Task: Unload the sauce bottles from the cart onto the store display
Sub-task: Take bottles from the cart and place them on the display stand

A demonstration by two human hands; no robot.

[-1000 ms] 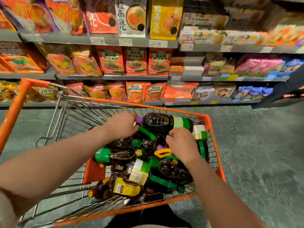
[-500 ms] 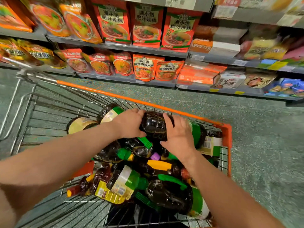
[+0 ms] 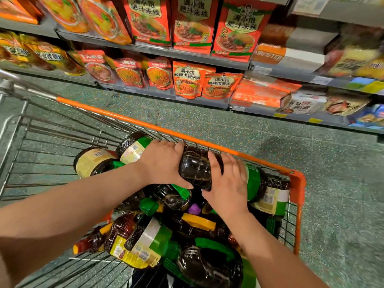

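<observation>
Sauce bottles, dark-filled clear plastic jugs with green handles and green or yellow labels, are piled on their sides in the orange-rimmed wire shopping cart (image 3: 299,179). One large dark bottle with a green label (image 3: 196,170) lies across the top of the pile, close against the cart's far rim. It is gripped from both sides: the left hand (image 3: 164,163) is curled over its neck end, thumb underneath, and the right hand (image 3: 228,183) is wrapped on its body, fingers spread over the top toward the label. The cap is hidden under the left hand.

Step in hand, as judged: the grasp of the first bottle, just ahead of the lift. No bottle is seen on a display yet, so the unloading looks barely begun. The grey store shelves (image 3: 187,53) beyond the cart are stocked with red and orange noodle packets (image 3: 192,80); a sauce section is not in view.

The next move would call for a straight lift clear of the orange rim and the neighbouring bottles, with both hands kept closed since the jug looks heavy and smooth. A green handle (image 3: 182,191) just below could snag. The bottle should then be turned upright before being set down.
</observation>
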